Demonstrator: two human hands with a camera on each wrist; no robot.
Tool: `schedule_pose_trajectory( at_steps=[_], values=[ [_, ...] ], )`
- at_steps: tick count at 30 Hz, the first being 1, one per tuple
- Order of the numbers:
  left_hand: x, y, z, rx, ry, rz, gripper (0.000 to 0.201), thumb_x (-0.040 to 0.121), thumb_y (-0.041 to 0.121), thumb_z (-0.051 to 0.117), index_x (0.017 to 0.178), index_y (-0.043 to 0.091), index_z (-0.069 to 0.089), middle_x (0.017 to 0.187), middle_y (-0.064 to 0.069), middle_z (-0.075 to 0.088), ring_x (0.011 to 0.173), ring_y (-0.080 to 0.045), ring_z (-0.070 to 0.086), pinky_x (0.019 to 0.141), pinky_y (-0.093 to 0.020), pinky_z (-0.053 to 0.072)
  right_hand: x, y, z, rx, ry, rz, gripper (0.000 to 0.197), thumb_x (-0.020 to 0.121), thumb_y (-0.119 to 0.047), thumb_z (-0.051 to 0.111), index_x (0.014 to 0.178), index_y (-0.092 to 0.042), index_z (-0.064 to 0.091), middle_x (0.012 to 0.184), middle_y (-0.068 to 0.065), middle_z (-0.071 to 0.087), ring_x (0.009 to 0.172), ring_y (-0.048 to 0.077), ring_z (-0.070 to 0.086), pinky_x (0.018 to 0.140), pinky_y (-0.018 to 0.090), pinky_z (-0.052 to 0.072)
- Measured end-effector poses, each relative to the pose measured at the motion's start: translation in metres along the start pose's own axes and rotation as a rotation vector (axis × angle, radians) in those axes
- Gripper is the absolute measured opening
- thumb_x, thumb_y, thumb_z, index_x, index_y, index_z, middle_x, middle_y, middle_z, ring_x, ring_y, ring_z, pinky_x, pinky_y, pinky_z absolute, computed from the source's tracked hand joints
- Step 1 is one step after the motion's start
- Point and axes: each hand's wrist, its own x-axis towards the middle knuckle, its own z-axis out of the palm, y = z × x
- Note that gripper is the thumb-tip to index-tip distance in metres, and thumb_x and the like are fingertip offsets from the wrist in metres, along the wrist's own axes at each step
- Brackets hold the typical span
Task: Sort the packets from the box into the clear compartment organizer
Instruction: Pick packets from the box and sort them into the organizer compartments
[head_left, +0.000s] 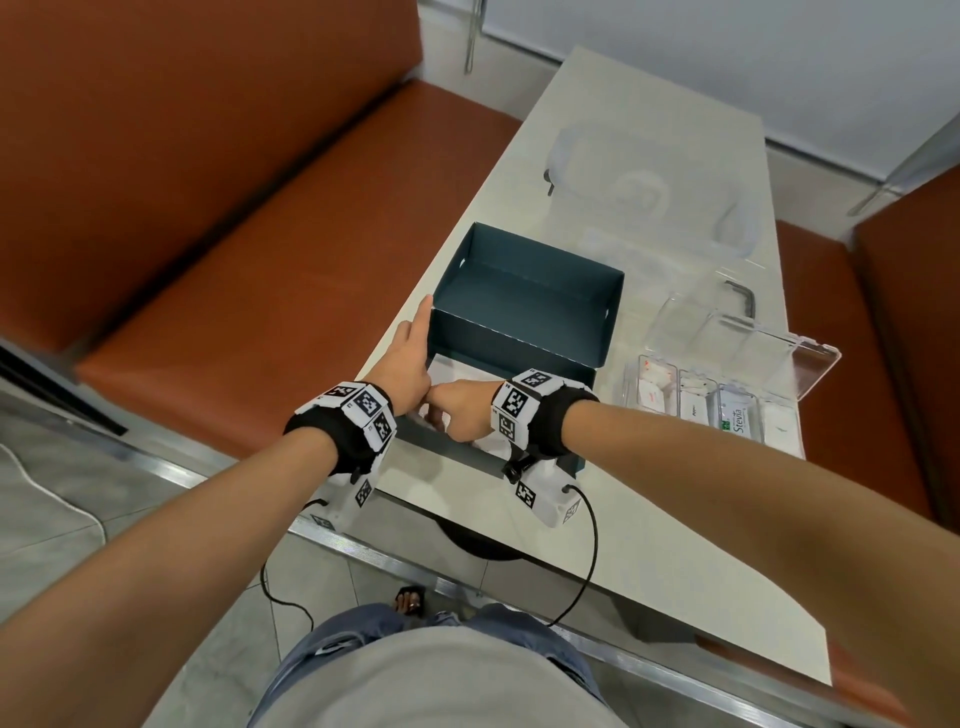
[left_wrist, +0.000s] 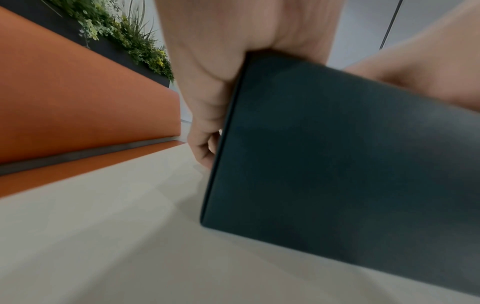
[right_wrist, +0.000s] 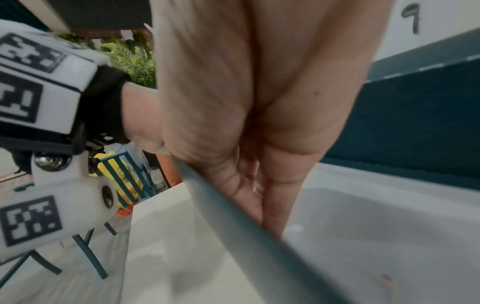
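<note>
The dark teal rectangular cardboard box (head_left: 524, 291) you face is matt. The clear plastic compartment organizer (head_left: 727, 364) is glossy. The cream desk (head_left: 649, 545) is smooth; its metal edge is shiny.

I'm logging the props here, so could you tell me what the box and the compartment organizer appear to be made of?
The box looks like matte dark teal cardboard: thin folded walls, a hinged lid, no shine. The compartment organizer appears to be hard clear plastic, glossy, with see-through walls and bright edge highlights.
</note>
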Motion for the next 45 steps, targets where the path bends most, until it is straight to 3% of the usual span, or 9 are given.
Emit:
schedule_pose_trajectory(
  at_steps=[6, 10, 13, 17, 23, 31, 37, 42, 45],
  values=[
    [0.000, 0.001, 0.000, 0.004, 0.004, -0.016, 0.093, 0.089, -0.013, 0.046, 0.156, 0.026, -0.006, 0.140, -0.016, 0.035, 0.080, -0.032, 0.059, 0.072, -0.042, 0.055, -0.001, 0.002, 0.000, 0.010, -0.073, -0.036, 0.065, 0.086, 0.008, 0.038, 0.147, -0.016, 0.035, 0.139, 0.009, 0.046, 0.110, 0.022, 0.050, 0.081, 0.024, 0.042],
    [0.000, 0.001, 0.000, -0.031, -0.005, -0.007, 0.093, 0.089, -0.011, 0.047, 0.155, 0.027, -0.005, 0.141, -0.017, 0.034, 0.073, -0.023, 0.053, 0.065, -0.036, 0.050, -0.003, 0.001, -0.001, -0.038, -0.038, -0.024, 0.053, 0.085, 0.004, 0.044, 0.136, -0.010, 0.048, 0.132, 0.015, 0.038, 0.116, 0.031, 0.048, 0.096, 0.036, 0.047],
    [0.001, 0.000, -0.001, -0.050, -0.014, 0.004, 0.093, 0.089, -0.010, 0.048, 0.155, 0.027, -0.006, 0.140, -0.018, 0.034, 0.080, -0.023, 0.053, 0.071, -0.036, 0.049, -0.003, -0.002, -0.003, -0.081, -0.016, -0.017, 0.046, 0.085, 0.004, 0.049, 0.131, -0.002, 0.046, 0.134, 0.017, 0.033, 0.115, 0.031, 0.047, 0.093, 0.029, 0.045],
    [0.001, -0.001, 0.000, -0.053, -0.016, -0.006, 0.095, 0.088, -0.010, 0.048, 0.155, 0.028, -0.006, 0.138, -0.016, 0.035, 0.089, -0.028, 0.056, 0.080, -0.042, 0.053, -0.002, -0.003, -0.003, -0.080, -0.018, 0.003, 0.050, 0.087, 0.003, 0.050, 0.136, 0.001, 0.042, 0.138, 0.018, 0.039, 0.123, 0.030, 0.045, 0.101, 0.034, 0.043],
    [0.000, -0.001, 0.002, -0.029, 0.003, -0.009, 0.093, 0.089, -0.013, 0.045, 0.156, 0.027, -0.005, 0.136, -0.014, 0.037, 0.081, -0.034, 0.059, 0.071, -0.044, 0.053, -0.001, -0.001, -0.004, 0.123, -0.133, 0.082, 0.057, 0.087, 0.006, 0.039, 0.142, -0.009, 0.038, 0.135, 0.017, 0.049, 0.114, 0.034, 0.057, 0.087, 0.036, 0.054],
    [0.000, 0.000, 0.002, -0.010, 0.015, -0.018, 0.094, 0.089, -0.013, 0.047, 0.156, 0.027, -0.004, 0.139, -0.013, 0.036, 0.085, -0.032, 0.060, 0.076, -0.043, 0.055, -0.007, 0.001, -0.008, 0.384, -0.213, 0.141, 0.044, 0.084, 0.002, 0.048, 0.127, 0.009, 0.049, 0.101, 0.015, 0.048, 0.088, 0.027, 0.047, 0.073, 0.030, 0.046],
    [0.001, -0.001, 0.002, -0.013, 0.014, -0.025, 0.092, 0.089, -0.014, 0.044, 0.156, 0.028, -0.004, 0.141, -0.012, 0.034, 0.094, -0.037, 0.060, 0.081, -0.046, 0.053, -0.011, 0.005, -0.006, 0.388, -0.208, 0.035, 0.049, 0.086, -0.010, 0.065, 0.131, -0.009, 0.047, 0.122, 0.013, 0.055, 0.102, 0.028, 0.057, 0.083, 0.034, 0.053],
    [0.001, 0.000, 0.002, -0.003, 0.027, 0.000, 0.090, 0.089, -0.014, 0.044, 0.156, 0.025, -0.002, 0.142, -0.015, 0.035, 0.096, -0.033, 0.059, 0.080, -0.038, 0.051, -0.016, 0.013, -0.009, 0.322, -0.059, -0.059, 0.022, 0.078, -0.022, 0.078, 0.085, -0.017, 0.058, 0.072, -0.005, 0.052, 0.066, 0.010, 0.053, 0.060, 0.019, 0.049],
    [0.001, 0.000, 0.003, 0.011, 0.038, 0.001, 0.090, 0.090, -0.014, 0.045, 0.156, 0.024, -0.002, 0.141, -0.015, 0.036, 0.096, -0.030, 0.058, 0.081, -0.034, 0.049, -0.020, 0.019, -0.004, 0.346, 0.019, -0.083, 0.037, 0.076, -0.026, 0.080, 0.062, -0.019, 0.046, 0.057, -0.009, 0.045, 0.053, 0.003, 0.046, 0.054, 0.014, 0.044]
  ],
)
